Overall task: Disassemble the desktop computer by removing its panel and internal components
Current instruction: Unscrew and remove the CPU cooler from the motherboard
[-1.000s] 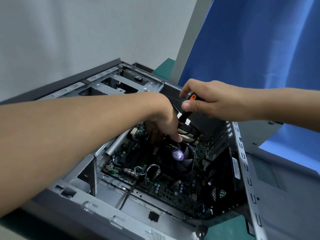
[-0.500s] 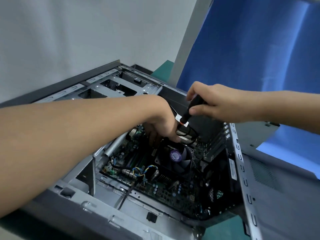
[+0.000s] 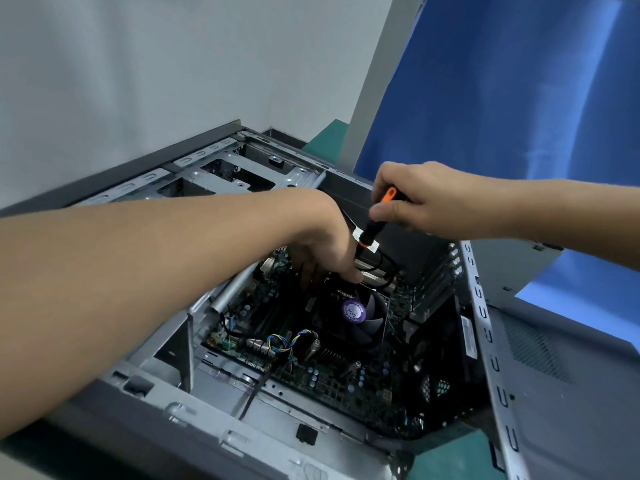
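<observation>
- Right hand (image 3: pixel 415 206): fingers and thumb curl round the screwdriver (image 3: pixel 371 233), which has a black-and-orange handle. It is held steeply, shaft aimed down into the far part of the case.
- Left hand (image 3: pixel 323 247): reaches in from the near left, fingers pointing down at the far edge of the cooler fan. Its knuckles hide the fingertips, so I cannot tell whether it grips anything; it may be steadying the shaft or the black cables (image 3: pixel 384 266).
- Screwdriver tip: hidden behind the left hand.
- Cooler fan (image 3: pixel 353 311): has a round purple label and sits on the motherboard, just near of the left hand.
- Motherboard (image 3: pixel 329 379): lies in the floor of the case, with coloured wires (image 3: pixel 287 341) at its near left.
- Computer case (image 3: pixel 242 441): lies on its side on the green mat (image 3: pixel 450 455), upward face open, panel already off.
- Step in hand, as judged: loosening a fastener at the cooler's far side; the internal parts are not yet out.
- Next move calls for: tip seated square in the screw head, downward pressure while turning, cables kept aside, and the freed screw caught before it drops onto the board.
</observation>
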